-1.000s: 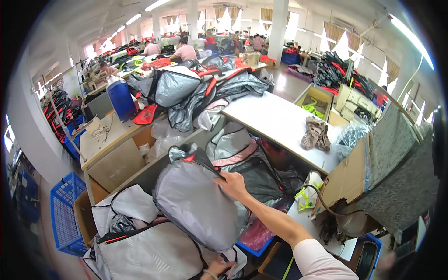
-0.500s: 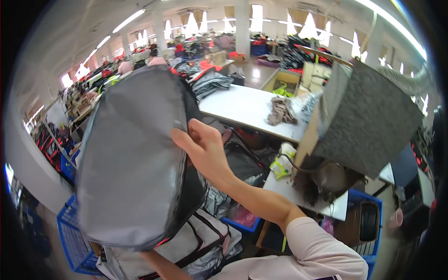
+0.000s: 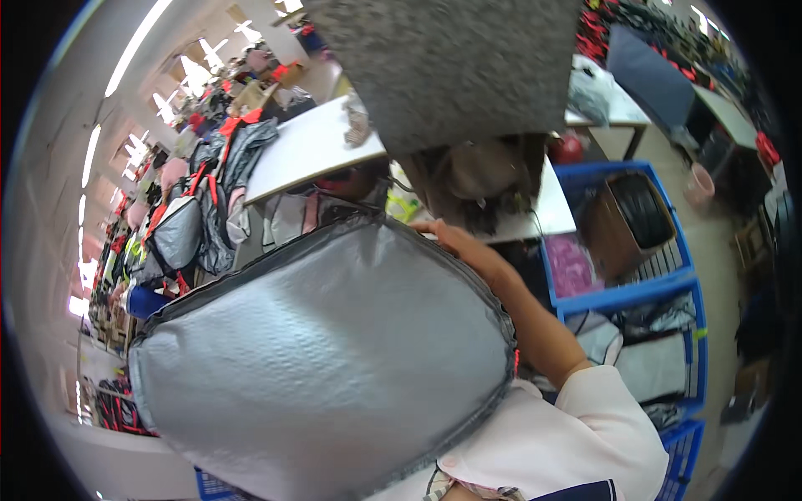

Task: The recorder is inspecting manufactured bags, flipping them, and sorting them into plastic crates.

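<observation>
A large bag with a shiny silver lining fills the lower middle of the head view, its silver face turned up toward me. A dark bound edge runs around it. At its far right edge my right hand is closed on the rim, with part of the fingers hidden behind the bag. My left hand does not show.
Ahead stands a machine with a grey speckled panel. A white table lies beyond the bag, with a heap of silver and red bags to its left. Blue crates at right hold a cardboard box and a pink bundle.
The bag has swung from upright on the left to lying tilted across my front, and its silver lining now faces me. My view has turned right. My left forearm has gone from sight.
</observation>
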The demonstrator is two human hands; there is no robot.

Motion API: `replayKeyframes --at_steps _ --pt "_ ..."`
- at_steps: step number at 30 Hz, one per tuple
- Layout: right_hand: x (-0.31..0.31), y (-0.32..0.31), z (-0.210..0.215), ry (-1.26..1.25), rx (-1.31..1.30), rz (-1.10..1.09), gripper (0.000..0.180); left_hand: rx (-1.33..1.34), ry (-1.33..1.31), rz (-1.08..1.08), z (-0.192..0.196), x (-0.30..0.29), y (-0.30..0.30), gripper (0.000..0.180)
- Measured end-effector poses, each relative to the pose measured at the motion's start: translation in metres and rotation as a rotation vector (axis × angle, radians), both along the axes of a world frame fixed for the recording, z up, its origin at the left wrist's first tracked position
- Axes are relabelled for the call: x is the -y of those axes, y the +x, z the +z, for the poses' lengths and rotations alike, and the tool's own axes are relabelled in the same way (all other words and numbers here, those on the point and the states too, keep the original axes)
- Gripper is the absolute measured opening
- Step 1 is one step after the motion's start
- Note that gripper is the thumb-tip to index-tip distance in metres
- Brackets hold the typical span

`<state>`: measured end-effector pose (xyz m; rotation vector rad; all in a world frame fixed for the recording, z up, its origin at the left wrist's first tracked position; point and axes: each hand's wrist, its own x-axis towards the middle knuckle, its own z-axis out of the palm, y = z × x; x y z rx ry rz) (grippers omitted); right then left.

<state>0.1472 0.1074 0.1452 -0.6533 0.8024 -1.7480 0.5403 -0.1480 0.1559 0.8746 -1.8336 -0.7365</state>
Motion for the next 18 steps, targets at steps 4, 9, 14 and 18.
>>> replayKeyframes --at_steps 4,9,14,18 --pt "-0.031 -0.020 -0.035 0.220 -0.489 -0.221 0.049 0.040 -0.017 -0.115 0.005 0.009 -0.039 0.028" --pt "-0.031 -0.014 -0.120 0.502 -0.387 -0.503 0.041 0.085 -0.022 -0.262 -0.021 0.022 -0.100 0.025" --pt "-0.035 -0.021 -0.187 0.797 -0.479 -0.537 0.043 0.155 -0.042 -0.418 -0.043 0.045 -0.165 0.021" --pt "-0.018 -0.043 -0.194 0.945 -0.447 -0.572 0.043 0.239 -0.183 -0.392 -0.047 0.064 -0.209 0.016"
